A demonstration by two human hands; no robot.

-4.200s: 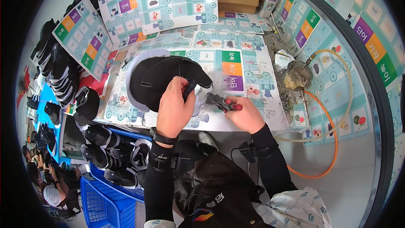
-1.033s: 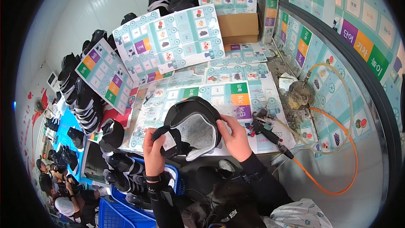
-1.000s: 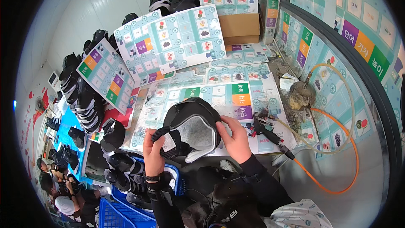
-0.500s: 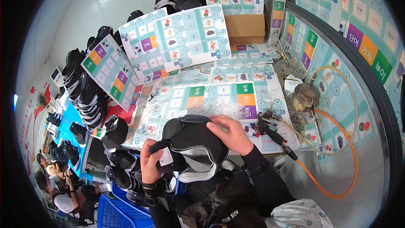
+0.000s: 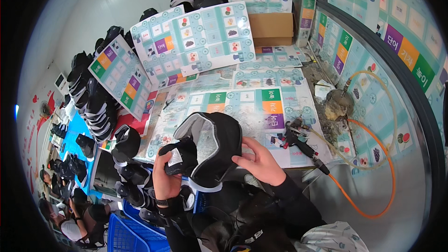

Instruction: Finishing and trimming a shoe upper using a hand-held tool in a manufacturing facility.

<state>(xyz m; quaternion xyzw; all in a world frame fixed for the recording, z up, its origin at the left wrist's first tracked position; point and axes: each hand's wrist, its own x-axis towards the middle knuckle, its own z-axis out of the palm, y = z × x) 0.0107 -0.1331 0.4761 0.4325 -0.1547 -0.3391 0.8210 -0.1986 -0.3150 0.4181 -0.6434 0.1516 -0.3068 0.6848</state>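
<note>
A black shoe upper (image 5: 227,135) with pale grey lining is up off the bench in front of me, its opening facing me. My left hand (image 5: 166,179) is closed on the dark ribbed flap at its left end, which looks like the tongue and carries a small white label (image 5: 174,157). On the other side, my right hand (image 5: 261,161) pinches the upper's right edge between thumb and fingers. A spray gun (image 5: 298,142) lies on the bench to the right of my right hand.
Printed boards (image 5: 217,37) stand along the back of the bench. An orange hose (image 5: 359,210) loops at the right beside a crusted pot (image 5: 338,105). Stacked black uppers (image 5: 98,112) and blue baskets (image 5: 123,235) are at the left. People (image 5: 77,219) sit farther off left.
The shoe upper has been turned so its lined opening now faces up toward me. My right hand has moved slightly down along its edge, while my left keeps hold of the tongue end.
</note>
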